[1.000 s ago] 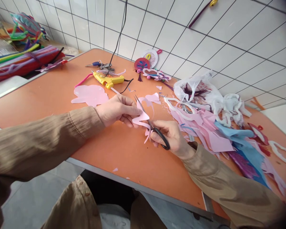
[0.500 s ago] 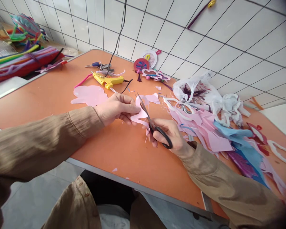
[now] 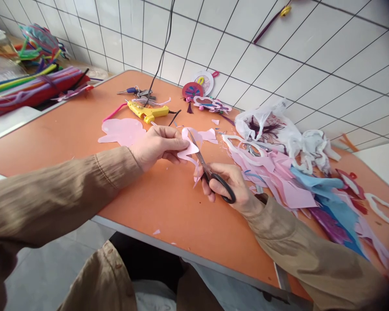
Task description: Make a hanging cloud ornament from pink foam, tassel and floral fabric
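Between the thumb and fingers of my left hand (image 3: 162, 144) is a pink felt-like cutout (image 3: 191, 149) with a curvy outline. My right hand (image 3: 230, 185) grips black-handled scissors (image 3: 223, 186), their blades pointing up and away against the sheet's right edge. A narrow trimmed strip (image 3: 197, 172) dangles below the blades. Left of my left hand, a larger pink cutout (image 3: 123, 131) lies flat, partly covered by that hand. Just beyond it rests a yellow hot glue gun (image 3: 149, 111).
Keys (image 3: 145, 93) lie behind the glue gun, whose black cord (image 3: 164, 47) rises along the tiled wall. Finished round ornaments (image 3: 192, 90) stand at the back. Pink scraps (image 3: 278, 172), blue fabric (image 3: 330, 194) and a white plastic bag (image 3: 266, 116) crowd the right. Pipe cleaners (image 3: 35, 88) are piled far left.
The pink piece has turned slightly in my left hand, and the dangling strip has shifted left. The scissor blades look closer together. The whole view has moved a little.
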`<action>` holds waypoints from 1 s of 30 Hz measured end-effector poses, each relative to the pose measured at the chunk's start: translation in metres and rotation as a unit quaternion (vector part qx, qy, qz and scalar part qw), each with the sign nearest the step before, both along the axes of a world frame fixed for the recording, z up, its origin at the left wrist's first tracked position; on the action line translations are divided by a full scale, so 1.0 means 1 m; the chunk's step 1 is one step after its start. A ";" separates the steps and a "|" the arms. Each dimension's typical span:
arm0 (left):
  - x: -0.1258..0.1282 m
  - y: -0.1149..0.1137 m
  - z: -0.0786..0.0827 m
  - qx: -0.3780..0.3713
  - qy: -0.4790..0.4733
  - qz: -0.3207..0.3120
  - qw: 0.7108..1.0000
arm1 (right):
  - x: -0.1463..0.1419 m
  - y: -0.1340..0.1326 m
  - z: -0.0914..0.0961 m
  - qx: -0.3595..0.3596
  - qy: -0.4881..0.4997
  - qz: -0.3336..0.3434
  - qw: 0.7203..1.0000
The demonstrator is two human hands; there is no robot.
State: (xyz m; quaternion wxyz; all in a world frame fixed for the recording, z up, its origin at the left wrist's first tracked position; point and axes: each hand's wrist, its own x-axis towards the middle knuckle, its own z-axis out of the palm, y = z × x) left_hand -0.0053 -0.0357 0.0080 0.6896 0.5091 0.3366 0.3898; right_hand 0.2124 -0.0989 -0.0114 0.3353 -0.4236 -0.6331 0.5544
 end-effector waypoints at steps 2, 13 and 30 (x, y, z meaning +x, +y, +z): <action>-0.001 0.000 -0.001 0.017 0.006 0.001 1.000 | -0.001 0.000 0.001 -0.001 -0.002 0.000 1.000; -0.002 0.004 0.001 0.044 -0.008 0.067 0.997 | 0.012 0.004 -0.005 0.049 0.039 0.023 0.998; -0.012 0.019 -0.013 0.028 -0.143 -0.070 0.987 | 0.000 0.011 -0.023 0.184 0.162 -0.172 0.954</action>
